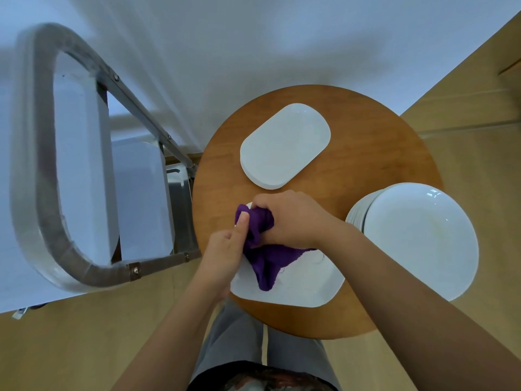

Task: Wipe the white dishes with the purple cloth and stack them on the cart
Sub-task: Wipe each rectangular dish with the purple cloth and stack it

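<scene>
Gripping purple cloth (pixel 260 249) with both hands (bunched), over white dish (pixel 304 289)

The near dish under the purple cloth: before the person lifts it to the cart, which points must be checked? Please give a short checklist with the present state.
1. Right hand grips purple cloth: ok.
2. Left hand steadies near dish: ok.
3. Dish wiped all over: cannot tell.
4. Dish lies flat on round table: ok.
5. Cloth off the dish for lifting: not ok.
6. Free place on cart: cannot tell.
</scene>
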